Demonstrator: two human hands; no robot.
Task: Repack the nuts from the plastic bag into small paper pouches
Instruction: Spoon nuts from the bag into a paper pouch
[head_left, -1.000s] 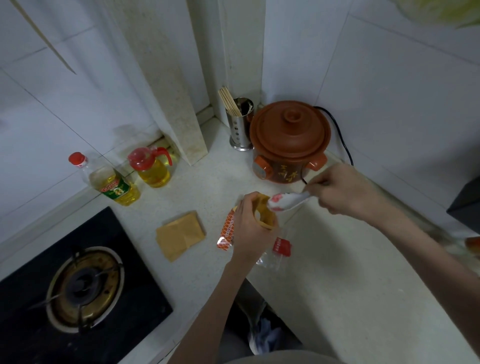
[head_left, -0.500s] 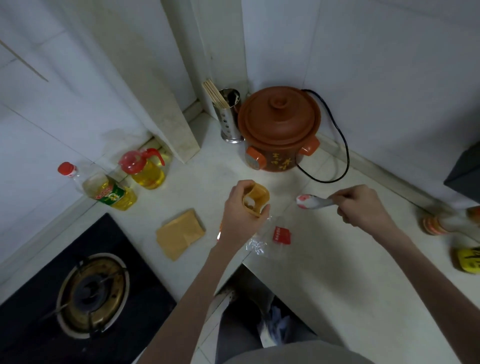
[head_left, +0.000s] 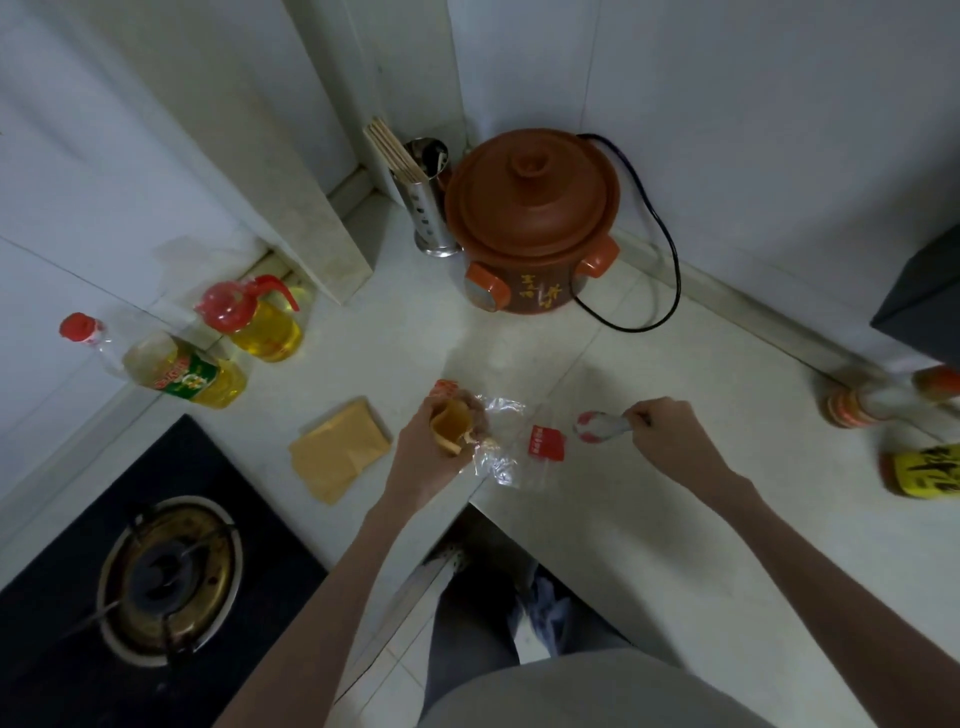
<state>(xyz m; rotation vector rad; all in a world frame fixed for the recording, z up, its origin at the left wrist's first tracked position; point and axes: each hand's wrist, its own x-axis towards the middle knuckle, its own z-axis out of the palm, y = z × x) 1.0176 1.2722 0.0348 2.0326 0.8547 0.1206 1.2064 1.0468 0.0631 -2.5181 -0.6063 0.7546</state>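
Presently, left hand: reaches in from the worktop's inner corner edge, fingers curled round a small paper pouch, held upright with its mouth open toward the camera. Contents of the pouch cannot be made out.

Right hand: forearm crosses the right wing of the worktop; fingertips pinch the handle of a white spoon with red marking, bowl pointing left, just above or on the surface (which of the two cannot be told).

Plastic bag: clear, crumpled, lying on the worktop at the inner corner edge, between the two hands and touching the left one; a red label shows on its right part. Brownish nuts are faintly visible inside it, beside the pouch.

Spare pouches: flat tan stack, lying left of the left hand, near the front edge.

Containers, back corner: brown clay cooker with lid on, black cord looping at its right; steel holder just left of it, chopsticks standing inside.

Containers, left wall edge: oil jug with red lid, yellow oil within; oil bottle with red cap, partly filled.

Containers, right edge: a few bottles, blurred.

Gas burner: set in a black hob at the front left.
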